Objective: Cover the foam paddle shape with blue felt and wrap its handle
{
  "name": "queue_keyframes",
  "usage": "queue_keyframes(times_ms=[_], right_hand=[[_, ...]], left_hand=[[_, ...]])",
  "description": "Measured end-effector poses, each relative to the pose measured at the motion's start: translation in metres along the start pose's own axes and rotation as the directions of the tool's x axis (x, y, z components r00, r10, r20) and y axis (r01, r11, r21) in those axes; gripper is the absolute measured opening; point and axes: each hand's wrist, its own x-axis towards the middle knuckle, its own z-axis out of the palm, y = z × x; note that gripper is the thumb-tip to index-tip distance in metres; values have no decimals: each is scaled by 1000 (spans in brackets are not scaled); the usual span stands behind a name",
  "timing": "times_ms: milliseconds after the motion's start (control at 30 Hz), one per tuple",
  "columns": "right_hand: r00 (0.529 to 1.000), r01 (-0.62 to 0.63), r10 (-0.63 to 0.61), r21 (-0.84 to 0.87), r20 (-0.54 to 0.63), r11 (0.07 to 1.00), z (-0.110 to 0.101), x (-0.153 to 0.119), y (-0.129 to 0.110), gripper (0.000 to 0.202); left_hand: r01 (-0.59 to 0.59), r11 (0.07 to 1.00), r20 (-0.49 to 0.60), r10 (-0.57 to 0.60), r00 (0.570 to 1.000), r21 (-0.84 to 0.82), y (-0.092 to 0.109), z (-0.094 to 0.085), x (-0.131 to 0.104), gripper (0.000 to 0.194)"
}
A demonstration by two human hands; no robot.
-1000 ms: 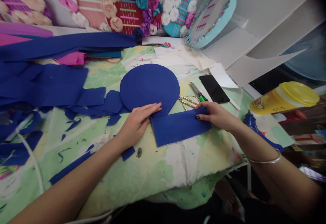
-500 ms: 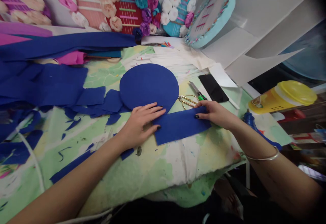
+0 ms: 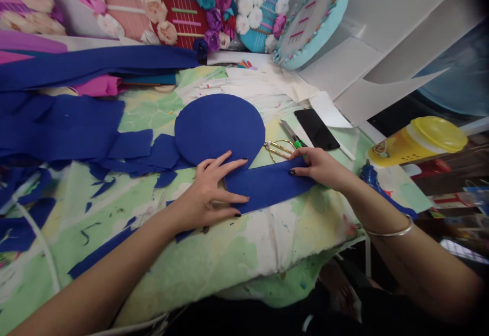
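Note:
A blue strip [image 3: 273, 185], looking like felt or foam sheet, lies flat in front of me on the covered table. My left hand [image 3: 214, 188] rests on its left end with the fingers spread. At the other end, my right hand [image 3: 315, 166] pinches the strip's upper right corner between thumb and fingers. Just beyond the strip is a round blue piece [image 3: 219, 129], whose lower edge meets it near my left fingertips. Gold-handled scissors [image 3: 280, 148] and a green-and-black utility knife [image 3: 293, 134] lie close to my right hand.
A black phone [image 3: 317, 129], a yellow-lidded cup [image 3: 420, 142] and a blue glue gun [image 3: 370, 177] are on the right. Blue scraps [image 3: 61, 127] cover the left side. Flower-decorated guitar shapes [image 3: 179, 15] stand along the back. A white cable [image 3: 40, 239] runs at front left.
My left hand has spread its fingers and slid its lower fingers down across the strip's left end. My right hand keeps its pinch. The whole view has shifted slightly.

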Motion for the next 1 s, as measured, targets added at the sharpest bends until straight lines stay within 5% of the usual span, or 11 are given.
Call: queue_keyframes(times_ms=[400, 767, 867, 933, 1000], right_hand=[[991, 10, -39, -227, -127, 974, 3, 0, -5, 21], [983, -25, -40, -348, -179, 937, 10, -8, -13, 28], [961, -67, -59, -431, -272, 900, 15, -18, -26, 40], [915, -31, -180, -505, -362, 862, 25, -29, -39, 43], [853, 114, -358, -534, -379, 838, 41, -43, -53, 40]], left_hand=[[-63, 997, 139, 58, 989, 34, 1, -1, -3, 40], [-85, 996, 200, 78, 977, 27, 5, -4, -3, 39], [-83, 997, 110, 82, 991, 6, 4, -3, -5, 36], [-38, 997, -69, 33, 997, -71, 5, -3, -6, 30], [93, 984, -284, -132, 950, -150, 6, -6, -7, 23]])
